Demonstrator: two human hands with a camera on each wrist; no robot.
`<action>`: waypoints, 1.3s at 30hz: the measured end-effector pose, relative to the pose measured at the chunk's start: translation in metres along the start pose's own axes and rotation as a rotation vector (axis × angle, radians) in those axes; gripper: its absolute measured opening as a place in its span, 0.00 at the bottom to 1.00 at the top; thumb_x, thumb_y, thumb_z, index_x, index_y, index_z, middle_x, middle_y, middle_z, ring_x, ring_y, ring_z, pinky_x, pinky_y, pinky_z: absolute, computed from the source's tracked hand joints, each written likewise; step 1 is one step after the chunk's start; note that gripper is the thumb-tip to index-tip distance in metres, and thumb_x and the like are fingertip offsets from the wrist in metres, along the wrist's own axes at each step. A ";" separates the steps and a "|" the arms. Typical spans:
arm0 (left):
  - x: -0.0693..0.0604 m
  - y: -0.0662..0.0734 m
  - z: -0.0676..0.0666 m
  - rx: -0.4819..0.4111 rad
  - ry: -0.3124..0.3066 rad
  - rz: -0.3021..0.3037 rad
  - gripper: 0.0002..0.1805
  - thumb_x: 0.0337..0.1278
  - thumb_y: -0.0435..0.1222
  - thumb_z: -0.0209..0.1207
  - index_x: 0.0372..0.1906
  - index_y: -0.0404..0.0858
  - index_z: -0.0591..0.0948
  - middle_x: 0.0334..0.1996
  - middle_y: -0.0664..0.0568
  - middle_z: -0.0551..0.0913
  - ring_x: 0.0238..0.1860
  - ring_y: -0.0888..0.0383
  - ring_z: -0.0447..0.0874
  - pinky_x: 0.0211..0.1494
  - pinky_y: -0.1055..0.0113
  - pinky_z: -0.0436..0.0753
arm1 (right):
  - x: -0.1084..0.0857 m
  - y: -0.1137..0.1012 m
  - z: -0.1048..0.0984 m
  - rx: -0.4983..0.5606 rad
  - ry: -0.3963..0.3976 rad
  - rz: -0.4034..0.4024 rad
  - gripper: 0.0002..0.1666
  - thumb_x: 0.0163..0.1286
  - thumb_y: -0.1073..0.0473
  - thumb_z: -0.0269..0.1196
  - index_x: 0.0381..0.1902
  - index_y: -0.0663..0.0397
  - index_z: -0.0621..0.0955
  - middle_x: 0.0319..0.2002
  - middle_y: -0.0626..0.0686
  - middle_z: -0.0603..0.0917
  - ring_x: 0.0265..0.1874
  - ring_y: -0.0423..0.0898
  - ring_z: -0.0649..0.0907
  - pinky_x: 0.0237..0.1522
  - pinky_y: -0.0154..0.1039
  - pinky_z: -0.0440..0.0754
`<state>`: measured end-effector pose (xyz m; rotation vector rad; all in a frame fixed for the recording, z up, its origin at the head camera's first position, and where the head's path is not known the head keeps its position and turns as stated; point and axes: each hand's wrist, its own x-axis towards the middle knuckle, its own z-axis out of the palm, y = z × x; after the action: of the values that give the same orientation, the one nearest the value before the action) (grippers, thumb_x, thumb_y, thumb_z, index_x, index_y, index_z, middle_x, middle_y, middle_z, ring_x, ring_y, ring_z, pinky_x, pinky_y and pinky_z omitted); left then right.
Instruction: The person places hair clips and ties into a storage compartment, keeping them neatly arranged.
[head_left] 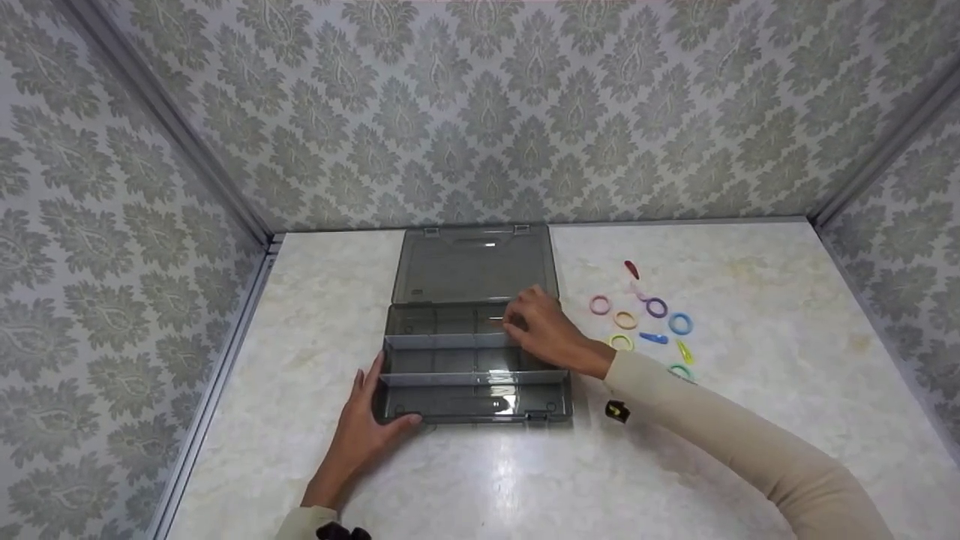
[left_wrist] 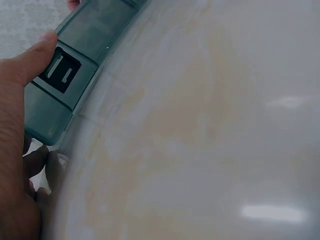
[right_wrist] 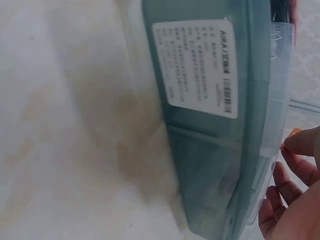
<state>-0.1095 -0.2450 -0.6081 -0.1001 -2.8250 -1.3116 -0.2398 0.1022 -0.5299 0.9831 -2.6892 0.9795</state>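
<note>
A smoky grey plastic organizer box (head_left: 435, 412) lies with its lid (head_left: 480, 266) folded back flat behind it. Clear dividers (head_left: 427, 379) split it into long rows. My left hand (head_left: 364, 427) grips the box's front left corner, thumb on the front edge and fingers along the left side. Over the back row, toward its right end, my right hand (head_left: 544, 326) pinches a small orange hair clip (right_wrist: 295, 132), mostly hidden by the fingers. In the left wrist view, the left thumb (left_wrist: 42, 55) presses the front wall beside the latch.
Right of the box lie several coloured rings, among them a purple ring (head_left: 656, 307) and a blue ring (head_left: 680, 323). Near them are a red hair clip (head_left: 631, 269), a blue clip (head_left: 654, 338) and a yellow clip (head_left: 684, 351). A patterned wall (head_left: 487, 112) stands behind the table.
</note>
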 end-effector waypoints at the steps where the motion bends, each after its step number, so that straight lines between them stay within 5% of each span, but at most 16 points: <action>1: 0.000 0.000 0.000 -0.005 0.002 0.004 0.65 0.59 0.56 0.80 0.92 0.48 0.53 0.88 0.34 0.53 0.87 0.26 0.42 0.81 0.22 0.57 | 0.002 -0.001 0.001 0.004 -0.005 -0.005 0.04 0.75 0.65 0.71 0.38 0.61 0.89 0.42 0.58 0.86 0.49 0.57 0.80 0.55 0.58 0.81; 12: 0.002 0.001 0.000 0.013 0.000 -0.013 0.65 0.58 0.57 0.80 0.92 0.47 0.53 0.89 0.36 0.53 0.87 0.26 0.43 0.81 0.23 0.57 | 0.023 -0.017 0.013 -0.006 -0.069 -0.059 0.06 0.79 0.63 0.70 0.43 0.61 0.90 0.45 0.58 0.87 0.51 0.57 0.80 0.57 0.56 0.81; 27: 0.002 -0.001 0.001 0.002 0.006 0.015 0.65 0.59 0.55 0.81 0.92 0.47 0.53 0.87 0.33 0.54 0.86 0.24 0.45 0.81 0.23 0.59 | 0.039 -0.047 0.043 -0.022 -0.047 -0.192 0.04 0.78 0.65 0.71 0.42 0.61 0.90 0.43 0.58 0.87 0.47 0.56 0.80 0.54 0.55 0.81; 39: 0.000 -0.001 -0.001 0.006 0.010 0.031 0.65 0.59 0.54 0.81 0.92 0.47 0.53 0.87 0.33 0.55 0.86 0.23 0.46 0.80 0.23 0.60 | 0.055 -0.071 0.056 -0.132 -0.170 -0.196 0.05 0.78 0.60 0.73 0.43 0.55 0.94 0.49 0.56 0.85 0.52 0.54 0.78 0.56 0.54 0.80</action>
<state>-0.1097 -0.2465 -0.6087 -0.1365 -2.8067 -1.2935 -0.2333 -0.0027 -0.5187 1.3256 -2.6806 0.7022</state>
